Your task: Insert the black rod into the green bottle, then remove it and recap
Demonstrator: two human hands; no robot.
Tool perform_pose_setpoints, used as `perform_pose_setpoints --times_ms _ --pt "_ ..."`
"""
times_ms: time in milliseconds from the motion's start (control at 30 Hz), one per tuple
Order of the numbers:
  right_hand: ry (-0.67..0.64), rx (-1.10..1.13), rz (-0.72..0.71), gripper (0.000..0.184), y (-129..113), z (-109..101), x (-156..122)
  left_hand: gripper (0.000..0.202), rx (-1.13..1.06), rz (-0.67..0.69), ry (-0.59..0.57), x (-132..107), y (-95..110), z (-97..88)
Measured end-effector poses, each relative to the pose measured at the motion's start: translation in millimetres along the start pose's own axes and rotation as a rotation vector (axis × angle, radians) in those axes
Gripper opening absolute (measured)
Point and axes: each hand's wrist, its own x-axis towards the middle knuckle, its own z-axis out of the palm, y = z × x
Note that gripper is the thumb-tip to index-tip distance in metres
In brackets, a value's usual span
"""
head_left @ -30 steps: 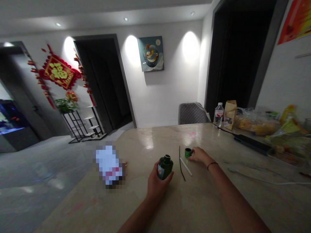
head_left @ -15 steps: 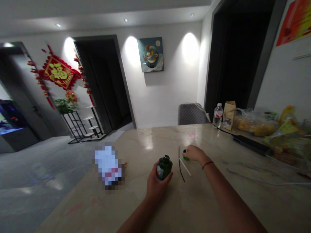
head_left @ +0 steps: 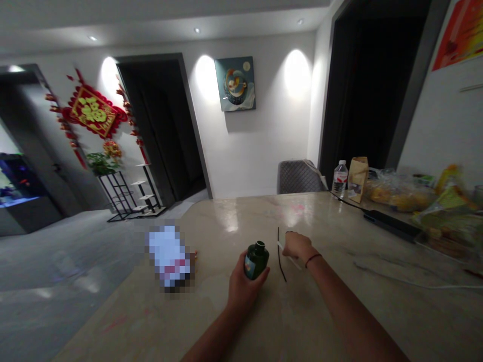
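A small dark green bottle (head_left: pixel 256 259) with an open neck stands on the beige table (head_left: pixel 339 311), and my left hand (head_left: pixel 241 287) is wrapped round its lower part. My right hand (head_left: pixel 297 246) hovers just right of the bottle with the fingers curled closed; the green cap seen earlier is hidden inside them. A thin black stick (head_left: pixel 280 255) and a white stick (head_left: pixel 281 246) lie on the table between the bottle and my right hand.
A water bottle (head_left: pixel 340 178), a brown paper bag (head_left: pixel 356 178) and plastic food bags (head_left: pixel 400 193) line the table's right side, with a black bar (head_left: pixel 392 225) and a white cable (head_left: pixel 415 284). A grey chair (head_left: pixel 298 176) stands at the far end.
My right hand closed over the green cap, lifted it off the table and moved left toward the bottle. My left hand kept its hold on the bottle.
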Motion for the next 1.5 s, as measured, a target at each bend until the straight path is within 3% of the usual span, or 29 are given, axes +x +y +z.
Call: perform_pose_setpoints --times_ms 100,267,367,600,800,933,1333,1500 --pt "0.048 0.147 -0.015 0.012 -6 -16 0 0.055 0.002 0.011 -0.003 0 -2 0.8" --pt "0.057 0.912 -0.193 0.009 -24 -42 -9 0.058 0.020 0.015 0.013 0 -5 2.1" --pt "0.038 1.113 -0.286 0.008 -33 -50 -17 0.057 0.013 0.020 0.012 0 -4 1.9" --pt "-0.030 0.897 -0.322 0.008 -36 -32 -14 0.056 -0.019 0.020 0.017 1 -2 1.5" --pt "-0.113 0.662 -0.444 0.010 -36 -26 -17 0.053 -0.034 0.011 0.022 0 0 1.6" --pt "-0.176 0.656 -0.432 0.007 -36 -29 -20 0.054 -0.032 0.014 0.019 0 1 2.0" --pt "-0.196 0.691 -0.440 0.007 -36 -27 -17 0.053 -0.033 0.005 0.017 0 2 1.9" --pt "-0.138 0.679 -0.374 0.010 -32 -28 -12 0.056 -0.016 -0.006 0.035 -1 2 1.2"
